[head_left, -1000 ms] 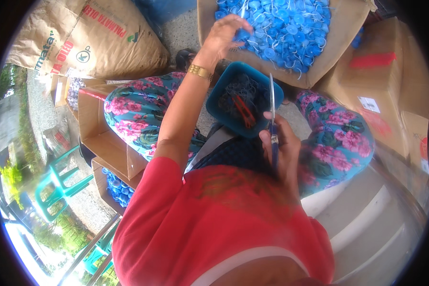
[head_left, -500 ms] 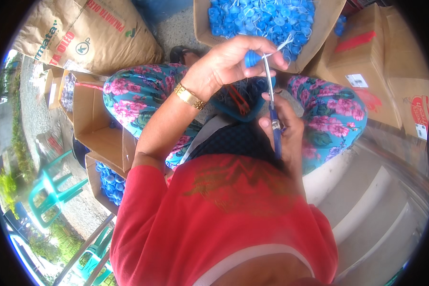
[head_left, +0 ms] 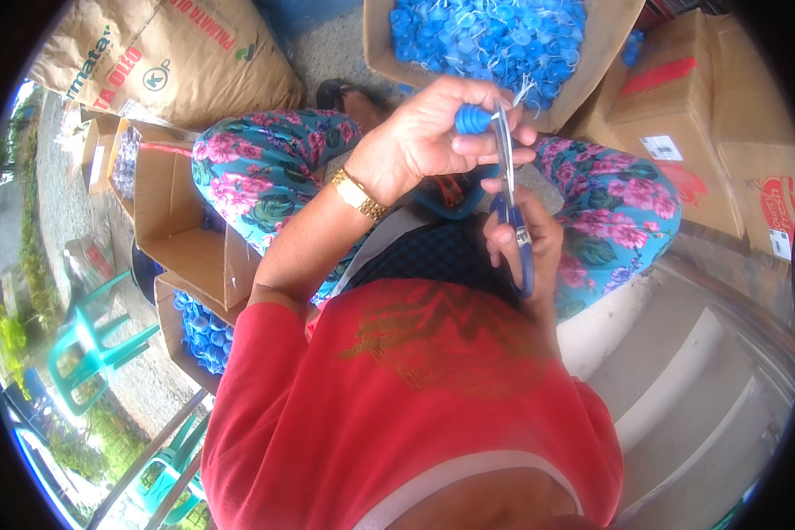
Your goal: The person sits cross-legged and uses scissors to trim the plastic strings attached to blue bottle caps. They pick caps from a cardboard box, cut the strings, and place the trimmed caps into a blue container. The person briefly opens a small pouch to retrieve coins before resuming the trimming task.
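Note:
My left hand point(head_left: 415, 132), a gold watch on its wrist, holds a small ribbed blue plastic piece point(head_left: 473, 120) between thumb and fingers. A tuft of white string point(head_left: 523, 92) sticks out past the fingertips. Blue-handled scissors point(head_left: 526, 261) are in my right hand point(head_left: 543, 234), closed round the handles. Their metal blades point up beside the blue piece, close to the left fingers and the string. How far the blades are apart is hard to make out. Partly behind my hands, a teal basin point(head_left: 458, 208) sits between my legs.
Beyond my hands stands an open carton point(head_left: 377, 44) full of blue pieces with white strings. Brown cartons point(head_left: 711, 115) are at the right, a big paper sack point(head_left: 172, 62) far left. Open boxes point(head_left: 181, 252) and a green plastic chair point(head_left: 93, 349) are on the left.
My left hand has lowered slightly and turned the blue piece, so its ribbed side shows more. The scissors have shifted a little, their handles now lower and further right.

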`<state>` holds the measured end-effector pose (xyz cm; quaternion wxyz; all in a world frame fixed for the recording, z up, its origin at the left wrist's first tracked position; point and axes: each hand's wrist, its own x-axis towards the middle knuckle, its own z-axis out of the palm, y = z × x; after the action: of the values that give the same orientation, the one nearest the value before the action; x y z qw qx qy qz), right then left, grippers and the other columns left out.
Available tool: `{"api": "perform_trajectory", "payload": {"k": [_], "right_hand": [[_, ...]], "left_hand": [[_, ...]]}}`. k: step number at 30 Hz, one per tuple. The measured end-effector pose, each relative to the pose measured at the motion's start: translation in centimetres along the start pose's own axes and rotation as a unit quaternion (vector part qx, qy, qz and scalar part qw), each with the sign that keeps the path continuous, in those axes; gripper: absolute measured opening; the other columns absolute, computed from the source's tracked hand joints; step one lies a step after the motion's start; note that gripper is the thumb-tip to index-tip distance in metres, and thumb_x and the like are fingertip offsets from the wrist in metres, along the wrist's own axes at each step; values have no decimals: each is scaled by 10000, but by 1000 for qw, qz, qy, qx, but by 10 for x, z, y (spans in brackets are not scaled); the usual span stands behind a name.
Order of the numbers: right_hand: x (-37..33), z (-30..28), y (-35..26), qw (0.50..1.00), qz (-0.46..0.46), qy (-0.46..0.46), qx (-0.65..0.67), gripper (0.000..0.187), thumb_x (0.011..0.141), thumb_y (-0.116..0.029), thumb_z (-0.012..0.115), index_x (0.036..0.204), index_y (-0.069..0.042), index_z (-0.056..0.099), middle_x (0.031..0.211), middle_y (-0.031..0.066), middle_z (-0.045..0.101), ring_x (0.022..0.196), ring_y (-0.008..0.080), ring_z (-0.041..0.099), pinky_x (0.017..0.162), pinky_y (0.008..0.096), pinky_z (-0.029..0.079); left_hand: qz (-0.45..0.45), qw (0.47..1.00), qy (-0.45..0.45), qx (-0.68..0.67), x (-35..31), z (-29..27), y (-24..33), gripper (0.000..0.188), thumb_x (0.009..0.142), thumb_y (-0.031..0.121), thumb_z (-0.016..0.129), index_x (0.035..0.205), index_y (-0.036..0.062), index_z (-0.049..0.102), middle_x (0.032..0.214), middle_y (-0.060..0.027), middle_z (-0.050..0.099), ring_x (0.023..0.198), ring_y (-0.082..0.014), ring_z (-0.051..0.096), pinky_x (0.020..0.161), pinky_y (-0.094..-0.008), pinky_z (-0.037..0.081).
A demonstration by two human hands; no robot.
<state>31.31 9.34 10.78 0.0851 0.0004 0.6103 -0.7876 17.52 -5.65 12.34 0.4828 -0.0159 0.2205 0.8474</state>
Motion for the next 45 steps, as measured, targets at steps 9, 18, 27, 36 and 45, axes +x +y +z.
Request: {"api": "perform_trajectory", "payload": {"k": [9, 18, 27, 36, 45], "right_hand": [[6, 3, 1, 998, -13, -30, 52, 487, 859, -351, 655, 1170, 10, 555, 622, 3, 506, 465, 48, 435, 420, 187, 309], [15, -5, -10, 996, -73, 19, 57, 461, 911, -351, 565, 1142, 45, 521, 580, 9, 463, 434, 58, 414, 386, 185, 348], [17, -12, -5, 995, -68, 77, -10, 472, 943, -365, 468, 1145, 57, 527, 558, 12, 443, 412, 73, 415, 370, 204, 320], [27, -6, -1, 996, -40, 76, 24, 429, 941, -342, 492, 1143, 33, 544, 557, 16, 457, 417, 68, 430, 375, 194, 344], [32, -5, -4, 994, 21, 111, 3, 404, 907, -303, 535, 1156, 16, 539, 565, 34, 485, 451, 83, 456, 398, 208, 354]], "left_hand": [[20, 999, -30, -25, -6, -3, -3, 247, 835, 145, 562, 841, -102, 560, 771, -181, 594, 354, -74, 367, 1063, -369, 367], [-18, 624, 235, 745, -16, -50, -26, 221, 877, 264, 555, 885, 80, 678, 794, -113, 661, 601, -158, 592, 428, -293, 425], [270, 274, 436, 813, -105, -28, 17, 267, 840, 366, 623, 826, 114, 711, 787, -118, 663, 586, -242, 639, 521, -337, 503], [33, -158, 687, 708, -248, -7, 60, 579, 829, 598, 543, 1159, 134, 649, 1245, -159, 575, 1173, -299, 539, 980, -402, 416], [171, 371, 435, 802, 63, -148, 48, 156, 807, 218, 631, 927, 146, 698, 914, -156, 666, 822, -326, 650, 706, -412, 532]]}}
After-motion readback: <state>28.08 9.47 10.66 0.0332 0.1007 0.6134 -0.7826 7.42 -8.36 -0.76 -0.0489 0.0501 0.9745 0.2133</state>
